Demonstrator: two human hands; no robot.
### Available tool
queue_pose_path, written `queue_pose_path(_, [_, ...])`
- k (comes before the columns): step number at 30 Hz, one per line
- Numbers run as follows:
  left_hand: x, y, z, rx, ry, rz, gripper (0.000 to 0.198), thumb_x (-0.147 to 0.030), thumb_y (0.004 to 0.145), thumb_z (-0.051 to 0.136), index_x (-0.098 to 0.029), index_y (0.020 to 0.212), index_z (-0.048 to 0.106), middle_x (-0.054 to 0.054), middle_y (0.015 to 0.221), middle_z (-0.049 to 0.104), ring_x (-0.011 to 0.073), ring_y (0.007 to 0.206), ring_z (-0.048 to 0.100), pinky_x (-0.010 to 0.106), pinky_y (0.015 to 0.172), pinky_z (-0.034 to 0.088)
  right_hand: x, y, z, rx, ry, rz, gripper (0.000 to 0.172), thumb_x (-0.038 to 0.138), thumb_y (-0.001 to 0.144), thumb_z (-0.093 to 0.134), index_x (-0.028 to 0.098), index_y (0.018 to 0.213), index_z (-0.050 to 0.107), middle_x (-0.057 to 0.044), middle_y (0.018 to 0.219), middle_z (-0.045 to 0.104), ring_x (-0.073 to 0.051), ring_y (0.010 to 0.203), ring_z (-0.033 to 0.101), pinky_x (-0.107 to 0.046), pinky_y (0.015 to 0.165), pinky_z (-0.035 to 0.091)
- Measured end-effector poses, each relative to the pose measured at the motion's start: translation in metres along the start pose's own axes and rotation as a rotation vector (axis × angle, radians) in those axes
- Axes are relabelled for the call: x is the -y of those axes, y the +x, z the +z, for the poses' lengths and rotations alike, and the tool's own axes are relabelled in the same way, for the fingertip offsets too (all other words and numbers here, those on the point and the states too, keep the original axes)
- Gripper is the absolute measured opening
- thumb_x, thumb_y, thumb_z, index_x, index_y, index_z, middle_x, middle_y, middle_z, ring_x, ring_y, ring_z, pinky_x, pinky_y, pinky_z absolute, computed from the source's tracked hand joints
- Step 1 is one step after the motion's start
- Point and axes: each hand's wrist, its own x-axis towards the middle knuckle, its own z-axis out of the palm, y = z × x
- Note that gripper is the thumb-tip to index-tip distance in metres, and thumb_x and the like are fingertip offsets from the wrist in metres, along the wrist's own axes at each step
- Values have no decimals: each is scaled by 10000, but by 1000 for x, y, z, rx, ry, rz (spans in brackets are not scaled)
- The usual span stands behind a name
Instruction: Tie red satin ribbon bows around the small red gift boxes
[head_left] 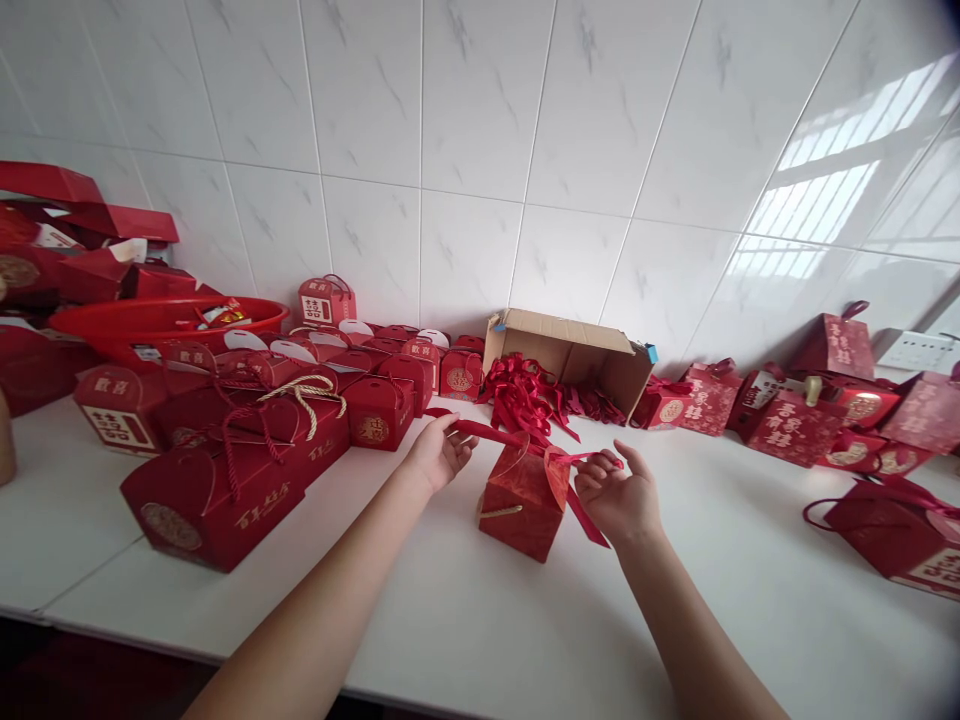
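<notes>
A red gift box (525,500) with a short pale cord on its side stands on the white table in front of me. A red ribbon (491,432) runs across its top, with one tail hanging down at the right. My left hand (442,452) grips the ribbon's left end, to the left of the box. On the other side my right hand (616,492) pinches the ribbon's right part, its fingers curled. The ribbon is stretched between both hands; whether a knot sits at the box top I cannot tell.
Behind the box, a cardboard carton (570,340) lies on its side with loose red ribbons (521,395) spilling out. Several red gift boxes (217,490) crowd the left, near a red plastic basin (165,320). More boxes (795,425) stand right, against the tiled wall (480,120).
</notes>
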Motion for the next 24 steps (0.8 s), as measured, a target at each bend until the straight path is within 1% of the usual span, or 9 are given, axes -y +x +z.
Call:
queue_pose_path(2, [0, 1, -1, -15, -16, 35, 98, -188, 772, 580, -168, 741, 489, 2, 578, 573, 111, 472, 586, 170, 372, 395, -2, 2, 2, -64, -75, -32, 326, 184, 776, 565, 202, 609, 285, 98, 468, 231, -50, 380, 287, -169, 323, 276])
queue_pose_path(4, [0, 3, -2, -29, -32, 70, 110, -204, 771, 579, -170, 738, 480, -3, 575, 563, 110, 466, 580, 174, 372, 387, -5, 4, 1, -117, -137, -55, 302, 74, 744, 554, 198, 614, 312, 106, 457, 216, -42, 367, 260, -157, 308, 245])
queue_pose_path(6, [0, 3, -2, -40, -45, 102, 118, -215, 770, 580, -170, 736, 476, -9, 566, 549, 105, 453, 568, 175, 371, 382, -7, 7, -1, -124, -159, -73, 288, -11, 697, 518, 191, 616, 330, 106, 459, 235, -33, 369, 262, -147, 312, 243])
queue_pose_path(9, [-1, 3, -2, -53, -55, 147, 126, -218, 761, 587, -169, 734, 474, -23, 552, 526, 93, 428, 544, 172, 373, 377, -6, 8, -4, -97, -177, -136, 326, -39, 652, 507, 187, 589, 282, 103, 467, 249, -24, 386, 279, -143, 341, 272])
queue_pose_path(12, [-1, 2, -1, -59, -62, 202, 135, -222, 742, 604, -166, 740, 481, -33, 559, 516, 77, 407, 519, 168, 368, 368, -4, 7, -4, -53, -196, -201, 372, -23, 621, 552, 182, 581, 243, 104, 481, 259, -16, 402, 292, -143, 368, 295])
queue_pose_path(15, [-3, 1, 0, -57, -66, 266, 166, -232, 709, 635, -166, 744, 487, -50, 561, 491, 62, 398, 495, 161, 364, 348, -3, 7, -4, -30, -225, -250, 382, 25, 608, 602, 179, 584, 254, 106, 492, 273, -12, 408, 296, -146, 377, 299])
queue_pose_path(19, [-4, 0, 0, -90, -35, 381, 250, -259, 648, 695, -171, 737, 478, -83, 537, 428, 47, 392, 464, 155, 371, 317, -3, 10, -6, -61, -271, -323, 280, 150, 665, 616, 182, 614, 342, 103, 503, 305, -27, 421, 338, -158, 394, 321])
queue_pose_path(22, [-6, -4, 1, -131, 25, 531, 339, -313, 610, 742, -176, 686, 441, -93, 534, 425, 39, 400, 461, 152, 389, 307, -3, 11, -8, -110, -320, -413, 142, 185, 692, 605, 183, 745, 473, 80, 582, 427, -43, 476, 427, -174, 459, 395])
queue_pose_path(24, [-11, -10, 5, -145, 75, 639, 358, -357, 611, 752, -172, 670, 451, -83, 541, 460, 43, 426, 477, 154, 411, 318, 0, 9, -6, -138, -349, -487, 197, 185, 702, 613, 196, 877, 525, 70, 649, 482, -52, 530, 475, -186, 525, 436])
